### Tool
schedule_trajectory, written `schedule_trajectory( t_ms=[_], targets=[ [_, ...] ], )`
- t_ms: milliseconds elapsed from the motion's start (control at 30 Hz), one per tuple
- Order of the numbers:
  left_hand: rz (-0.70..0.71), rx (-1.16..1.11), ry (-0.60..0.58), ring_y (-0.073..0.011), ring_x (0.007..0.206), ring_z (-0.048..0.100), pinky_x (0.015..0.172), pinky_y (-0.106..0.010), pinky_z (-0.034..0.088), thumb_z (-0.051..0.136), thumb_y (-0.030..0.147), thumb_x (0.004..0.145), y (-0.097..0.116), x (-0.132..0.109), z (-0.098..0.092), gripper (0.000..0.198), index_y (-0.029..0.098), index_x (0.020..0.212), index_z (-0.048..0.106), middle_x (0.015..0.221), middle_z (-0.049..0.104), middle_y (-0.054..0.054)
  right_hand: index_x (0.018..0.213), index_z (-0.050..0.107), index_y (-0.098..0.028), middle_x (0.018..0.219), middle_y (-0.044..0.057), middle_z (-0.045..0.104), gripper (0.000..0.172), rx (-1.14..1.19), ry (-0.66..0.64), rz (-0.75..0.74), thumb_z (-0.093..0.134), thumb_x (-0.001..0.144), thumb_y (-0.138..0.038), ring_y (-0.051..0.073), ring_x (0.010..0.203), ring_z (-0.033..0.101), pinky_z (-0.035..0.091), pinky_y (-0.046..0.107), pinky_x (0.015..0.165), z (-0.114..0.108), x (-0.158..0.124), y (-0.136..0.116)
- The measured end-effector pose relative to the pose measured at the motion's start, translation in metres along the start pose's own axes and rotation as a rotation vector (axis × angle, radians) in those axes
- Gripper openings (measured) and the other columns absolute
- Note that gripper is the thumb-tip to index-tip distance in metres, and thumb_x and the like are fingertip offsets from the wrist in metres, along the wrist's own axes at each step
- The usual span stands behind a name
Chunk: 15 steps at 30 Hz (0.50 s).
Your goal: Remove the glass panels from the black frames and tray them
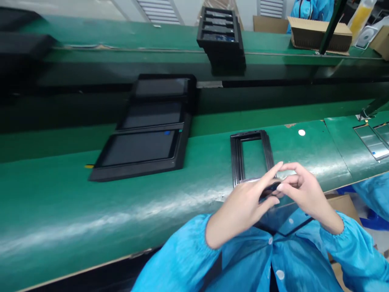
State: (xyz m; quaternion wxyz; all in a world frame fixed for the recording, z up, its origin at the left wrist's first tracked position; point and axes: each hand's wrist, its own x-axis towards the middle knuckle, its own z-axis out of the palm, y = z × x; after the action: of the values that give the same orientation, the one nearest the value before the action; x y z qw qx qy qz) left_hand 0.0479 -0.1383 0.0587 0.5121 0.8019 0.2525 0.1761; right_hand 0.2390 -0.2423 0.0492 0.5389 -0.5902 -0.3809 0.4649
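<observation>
Both my hands meet over the near edge of the green bench (91,211). My left hand (243,202) and my right hand (300,190) are closed on a thin dark glass panel (282,217), held tilted above my lap. The fingertips of both hands pinch at its upper end. Just beyond my fingers a black rectangular frame (235,156) lies flat on the bench, its near end hidden by my hands.
A black tray (182,142) holding three dark panels lies left of the frame. A stack of black trays (221,40) stands on the far conveyor. Cardboard boxes (319,34) are at the back right, shiny panels (370,140) at the right edge. Another person's blue sleeve (373,194) shows there.
</observation>
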Motion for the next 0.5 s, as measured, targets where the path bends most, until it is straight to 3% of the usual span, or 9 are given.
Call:
schedule_trajectory(
  t_ms=[67, 100, 167, 267, 400, 500],
  targets=[
    [-0.065, -0.108, -0.078, -0.0236, 0.080, 0.083, 0.074, -0.031, 0.066, 0.067, 0.024, 0.095, 0.000, 0.000, -0.001, 0.063, 0.030, 0.157, 0.058, 0.104, 0.087, -0.003, 0.127, 0.071, -0.023, 0.084, 0.002, 0.086, 0.041, 0.061, -0.070, 0.080, 0.079, 0.093, -0.045, 0.021, 0.075, 0.084, 0.068, 0.030, 0.074, -0.010, 0.003, -0.001],
    [-0.108, -0.185, -0.062, -0.0217, 0.074, 0.082, 0.067, -0.029, 0.064, 0.065, 0.025, 0.097, -0.002, -0.002, -0.001, 0.058, 0.028, 0.154, 0.059, 0.103, 0.087, -0.004, 0.127, 0.073, -0.022, 0.091, 0.005, 0.087, 0.043, 0.067, -0.091, 0.116, 0.076, 0.095, -0.051, 0.021, 0.079, 0.085, 0.068, 0.031, 0.076, -0.018, 0.003, -0.003],
    [-0.188, -0.348, 0.051, -0.0205, 0.069, 0.081, 0.057, -0.025, 0.061, 0.065, 0.030, 0.099, -0.007, -0.008, -0.003, 0.045, 0.021, 0.142, 0.063, 0.108, 0.086, -0.010, 0.115, 0.080, -0.020, 0.098, 0.010, 0.087, 0.046, 0.030, -0.106, 0.169, 0.073, 0.096, -0.061, 0.023, 0.083, 0.085, 0.067, 0.030, 0.078, -0.039, 0.000, -0.003],
    [-0.259, -0.516, 0.260, -0.0205, 0.064, 0.080, 0.049, -0.023, 0.057, 0.070, 0.038, 0.097, -0.016, -0.016, -0.004, 0.037, 0.017, 0.126, 0.060, 0.107, 0.085, -0.016, 0.092, 0.084, -0.018, 0.084, 0.012, 0.086, 0.050, 0.006, -0.026, 0.189, 0.075, 0.092, -0.067, 0.024, 0.072, 0.084, 0.067, 0.031, 0.070, -0.060, -0.007, 0.003],
    [-0.254, -0.575, 0.414, -0.0203, 0.060, 0.079, 0.046, -0.023, 0.057, 0.078, 0.044, 0.092, -0.021, -0.019, -0.003, 0.044, 0.018, 0.121, 0.056, 0.101, 0.086, -0.014, 0.077, 0.082, -0.019, 0.074, 0.011, 0.083, 0.053, 0.060, 0.169, 0.153, 0.077, 0.089, -0.071, 0.026, 0.066, 0.082, 0.067, 0.032, 0.066, -0.053, -0.013, 0.014],
    [-0.251, -0.588, 0.444, -0.0214, 0.059, 0.079, 0.045, -0.023, 0.057, 0.080, 0.046, 0.090, -0.020, -0.019, -0.002, 0.048, 0.019, 0.119, 0.054, 0.097, 0.086, -0.013, 0.073, 0.080, -0.020, 0.066, 0.009, 0.081, 0.054, 0.042, 0.287, 0.069, 0.075, 0.090, -0.071, 0.024, 0.060, 0.079, 0.066, 0.031, 0.064, -0.039, -0.015, 0.016]
  ],
)
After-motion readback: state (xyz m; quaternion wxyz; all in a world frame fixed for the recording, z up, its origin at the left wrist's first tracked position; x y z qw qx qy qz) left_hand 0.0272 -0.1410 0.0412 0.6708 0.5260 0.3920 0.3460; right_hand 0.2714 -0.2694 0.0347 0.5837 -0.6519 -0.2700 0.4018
